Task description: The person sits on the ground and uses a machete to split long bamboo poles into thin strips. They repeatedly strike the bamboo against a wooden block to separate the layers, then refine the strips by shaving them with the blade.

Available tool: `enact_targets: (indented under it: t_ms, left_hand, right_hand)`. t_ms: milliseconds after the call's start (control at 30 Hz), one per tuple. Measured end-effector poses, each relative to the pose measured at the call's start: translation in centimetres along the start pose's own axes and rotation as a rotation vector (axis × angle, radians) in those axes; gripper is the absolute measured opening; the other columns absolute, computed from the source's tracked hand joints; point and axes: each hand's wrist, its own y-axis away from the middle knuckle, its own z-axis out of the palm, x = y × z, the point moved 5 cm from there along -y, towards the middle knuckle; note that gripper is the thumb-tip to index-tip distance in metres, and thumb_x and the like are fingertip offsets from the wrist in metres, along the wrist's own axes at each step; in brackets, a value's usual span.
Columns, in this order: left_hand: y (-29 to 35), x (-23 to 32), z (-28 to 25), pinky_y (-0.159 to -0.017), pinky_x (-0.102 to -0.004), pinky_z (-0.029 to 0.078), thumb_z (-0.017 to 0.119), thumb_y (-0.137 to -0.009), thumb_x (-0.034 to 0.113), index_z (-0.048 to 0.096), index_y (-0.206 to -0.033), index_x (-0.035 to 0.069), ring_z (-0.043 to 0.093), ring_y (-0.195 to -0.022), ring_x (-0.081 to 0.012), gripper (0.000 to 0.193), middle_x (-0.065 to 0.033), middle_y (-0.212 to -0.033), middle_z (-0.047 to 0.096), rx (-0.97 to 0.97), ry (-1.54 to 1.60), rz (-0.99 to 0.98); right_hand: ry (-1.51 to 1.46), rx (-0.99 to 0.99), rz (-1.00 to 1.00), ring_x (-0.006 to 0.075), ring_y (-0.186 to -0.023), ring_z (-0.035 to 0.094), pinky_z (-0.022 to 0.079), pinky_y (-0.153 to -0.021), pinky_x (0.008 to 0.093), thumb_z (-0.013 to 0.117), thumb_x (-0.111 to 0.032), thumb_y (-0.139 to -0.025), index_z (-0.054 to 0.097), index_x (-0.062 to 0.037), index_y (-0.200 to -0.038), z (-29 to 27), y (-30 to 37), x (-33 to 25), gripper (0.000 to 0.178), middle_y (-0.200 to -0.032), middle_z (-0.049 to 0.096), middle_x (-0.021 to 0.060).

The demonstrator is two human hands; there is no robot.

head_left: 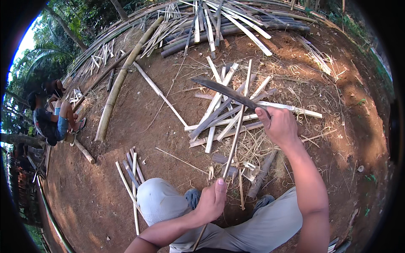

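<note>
Left hand fingers clamped on bamboo strip, right hand fingers seemingly around dark machete.

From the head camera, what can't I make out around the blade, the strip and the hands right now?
- Handle of the curved blade: hidden inside the right hand.
- Lower end of the bamboo strip: hidden behind the left hand and the trouser leg.
- Whether the blade touches the strip: cannot tell, they only cross in this view.
- Seated people at the left: too small and bent by the lens rim.
</note>
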Motion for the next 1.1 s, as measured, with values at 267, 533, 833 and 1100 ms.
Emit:
enact_targets:
  t_ms: [267,533,833,1100]
  left_hand:
    - [1.2,-1.3,-0.1,-0.048,-0.0271,0.034,0.018,-0.107,0.047,0.045,-0.082,0.006,0.039,-0.052,-0.01,0.056,0.0006,-0.06,0.041,-0.078,-0.058,0.023]
    - [-0.7,0.4,-0.7,-0.032,-0.0217,0.028,0.013,-0.1,0.065,0.048,-0.093,0.007,0.027,-0.037,-0.0053,0.069,0.0044,-0.056,0.03,-0.456,0.816,-0.335]
    - [-2.2,3.3,-7.3,-0.029,-0.0181,0.026,0.023,-0.104,0.058,0.051,-0.097,0.005,0.029,-0.036,-0.002,0.06,0.0058,-0.057,0.031,-0.327,0.899,-0.235]
    - [6.3,-3.3,-23.0,-0.036,-0.0189,0.031,0.031,-0.105,0.053,0.052,-0.095,0.006,0.036,-0.042,-0.0028,0.052,0.0042,-0.06,0.037,0.512,0.438,-0.124]
  right_hand:
    - [-0.042,-0.068,0.33,0.0354,-0.053,0.063,0.049,-0.05,0.0462,0.033,-0.077,-0.092,0.061,0.0016,-0.062,-0.4,-2.2,5.1,0.088,-0.054,0.059,0.0195]
    - [-0.133,-0.024,0.488,0.0477,-0.077,0.063,0.049,-0.077,0.0525,0.028,-0.076,-0.093,0.064,0.011,-0.069,-0.5,-0.5,8.1,0.097,-0.072,0.061,0.0337]
    - [-0.06,-0.235,0.534,0.0497,-0.097,0.061,0.044,-0.087,0.0532,0.026,-0.074,-0.094,0.067,0.0148,-0.093,5.6,-1.4,12.5,0.098,-0.092,0.063,0.0382]
    - [-0.044,-0.327,0.581,0.028,-0.05,0.056,0.045,-0.047,0.0423,0.031,-0.083,-0.086,0.056,0.0047,-0.062,7.5,0.2,17.1,0.094,-0.056,0.053,0.0142]
